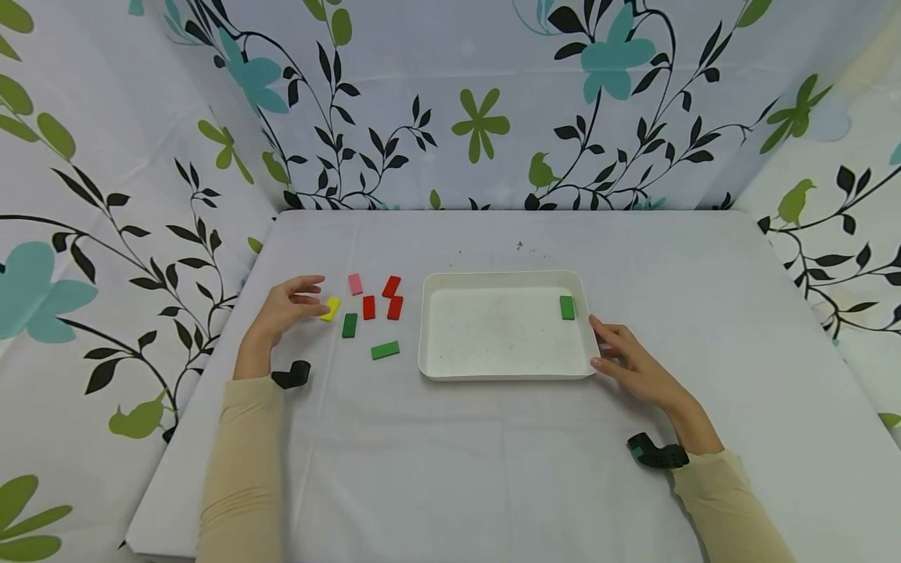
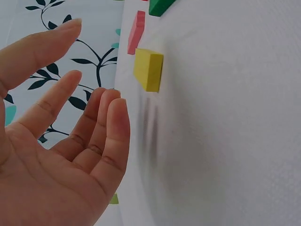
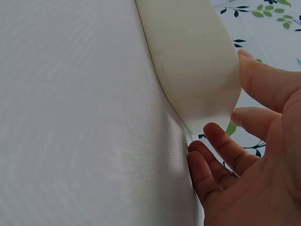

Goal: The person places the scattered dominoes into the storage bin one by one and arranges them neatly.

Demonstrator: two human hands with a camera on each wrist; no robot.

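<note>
The left hand (image 1: 288, 306) is held above the tablecloth (image 1: 450, 461) with its fingers loosely bent and nothing in its grasp, its tips near but apart from the yellow block (image 2: 149, 70); that block lies on the cloth at the left end of a loose group, with a pink block (image 1: 355, 284), three red blocks (image 1: 369, 307) and two green blocks (image 1: 385, 350) to its right; the right hand (image 1: 631, 361) has relaxed, spread fingers, thumb and forefinger resting against the right end of the white tray (image 1: 503, 371) without wrapping round it; the tray sits flat, to the right of the group, and one more green block, the tray block (image 1: 567, 307), lies inside it near the right wall; a patterned curtain (image 1: 479, 180) hangs behind the table.
</note>
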